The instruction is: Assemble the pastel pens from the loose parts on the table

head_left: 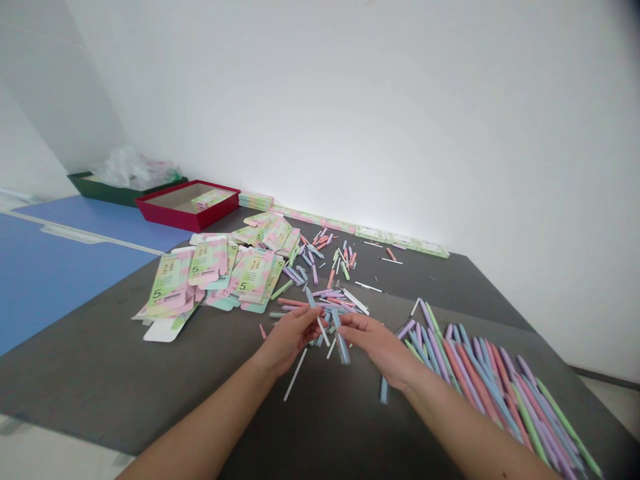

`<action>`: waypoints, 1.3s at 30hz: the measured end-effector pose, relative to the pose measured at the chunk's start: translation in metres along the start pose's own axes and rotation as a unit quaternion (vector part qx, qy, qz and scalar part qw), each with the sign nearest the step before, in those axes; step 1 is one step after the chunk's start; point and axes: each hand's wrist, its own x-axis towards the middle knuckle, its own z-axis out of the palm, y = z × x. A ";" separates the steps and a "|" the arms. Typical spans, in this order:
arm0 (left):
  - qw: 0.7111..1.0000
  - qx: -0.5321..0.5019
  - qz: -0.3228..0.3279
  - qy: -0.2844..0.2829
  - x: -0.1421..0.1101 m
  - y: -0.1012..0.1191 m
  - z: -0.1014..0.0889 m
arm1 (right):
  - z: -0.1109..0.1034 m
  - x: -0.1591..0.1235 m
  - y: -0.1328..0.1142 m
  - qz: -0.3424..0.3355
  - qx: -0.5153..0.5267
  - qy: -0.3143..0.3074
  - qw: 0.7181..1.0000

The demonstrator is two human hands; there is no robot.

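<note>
My left hand is closed on a blue pen part, with a white refill stick slanting down from it. In my right hand, a blue pen barrel with a clear-looking lower end is pinched between thumb and fingers. The two pieces are side by side and apart. Beneath and behind the hands lies a loose heap of pastel pen parts. One white refill rests on the dark table near my left wrist. Many pastel pens lie in a row by my right forearm.
Printed card packs are piled at the left. Behind them stand a red tray with packs inside and a green tray holding plastic bags. More packs line the white wall.
</note>
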 end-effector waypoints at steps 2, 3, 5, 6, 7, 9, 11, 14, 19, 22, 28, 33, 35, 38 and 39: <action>1.000 0.008 -0.013 -0.018 -0.001 -0.005 0.003 | -0.001 0.001 0.003 -0.001 0.004 0.005 1.000; 0.999 0.009 -0.018 -0.028 -0.001 -0.007 0.003 | -0.001 0.002 0.004 0.000 0.009 0.006 1.000; 0.999 0.008 -0.029 -0.041 -0.002 -0.010 0.004 | 0.000 0.003 0.005 0.002 0.024 0.005 1.000; 0.998 0.007 -0.033 -0.044 -0.002 -0.010 0.005 | 0.000 0.003 0.006 0.003 0.031 0.006 1.000; 0.998 0.006 -0.037 -0.045 -0.002 -0.011 0.005 | 0.000 0.004 0.005 0.004 0.035 0.007 0.999; 0.998 -0.001 -0.041 -0.040 -0.003 -0.010 0.005 | 0.000 0.004 0.005 0.008 0.034 0.016 0.999; 0.999 -0.007 -0.041 -0.035 -0.004 -0.009 0.005 | -0.001 0.006 0.005 0.008 0.027 0.029 0.999; 0.998 -0.010 -0.049 -0.042 -0.007 -0.007 0.006 | -0.003 0.009 0.006 0.008 0.030 0.028 0.999; 0.991 -0.030 -0.076 -0.102 -0.010 -0.008 0.008 | 0.001 0.014 0.008 0.038 0.038 0.024 0.998; 0.992 -0.065 -0.075 -0.082 -0.009 -0.010 0.007 | 0.006 0.013 0.010 0.033 0.037 0.046 0.998; 0.989 -0.108 -0.070 -0.070 -0.008 -0.007 0.005 | -0.019 0.042 0.008 -0.007 -0.177 0.077 0.981; 0.992 -0.086 -0.074 -0.061 -0.009 -0.005 0.005 | -0.064 0.122 -0.006 -0.042 -0.490 0.154 0.857; 0.993 -0.080 -0.074 -0.053 -0.009 -0.004 0.005 | -0.071 0.153 -0.010 -0.043 -0.534 0.127 0.835; 0.994 -0.078 -0.072 -0.039 -0.007 -0.002 0.003 | -0.066 0.188 -0.010 -0.041 -0.587 0.072 0.805; 0.994 -0.080 -0.072 -0.036 -0.007 -0.001 0.002 | -0.062 0.196 -0.008 -0.040 -0.602 0.056 0.795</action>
